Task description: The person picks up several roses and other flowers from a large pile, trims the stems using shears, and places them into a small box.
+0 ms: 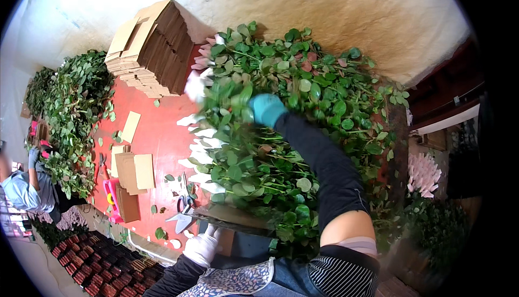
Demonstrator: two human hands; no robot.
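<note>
My right hand (266, 110), in a teal glove, is over the leafy stems with its fingers curled in; motion blurs it. A blurred flower head in a white sleeve (195, 85) stands out from the leaves in front of it, and its stem appears to run into that hand. Beneath lies a wide heap of leafy rose stems (292, 183), heads in white and pinkish sleeves pointing left. My left hand (201, 247), white-gloved, is at the near table edge. Its fingertips go up against the edge of a brown board (232, 216), where they are partly hidden.
Scissors (185, 202) lie on the red table (162, 134) beside cardboard pieces (135, 171) and a pink tool (114, 199). Flat cardboard (154, 53) is stacked by the wall. More foliage (75, 102) lies left, near another person (30, 189). Pink-sleeved flowers (423, 173) stand right.
</note>
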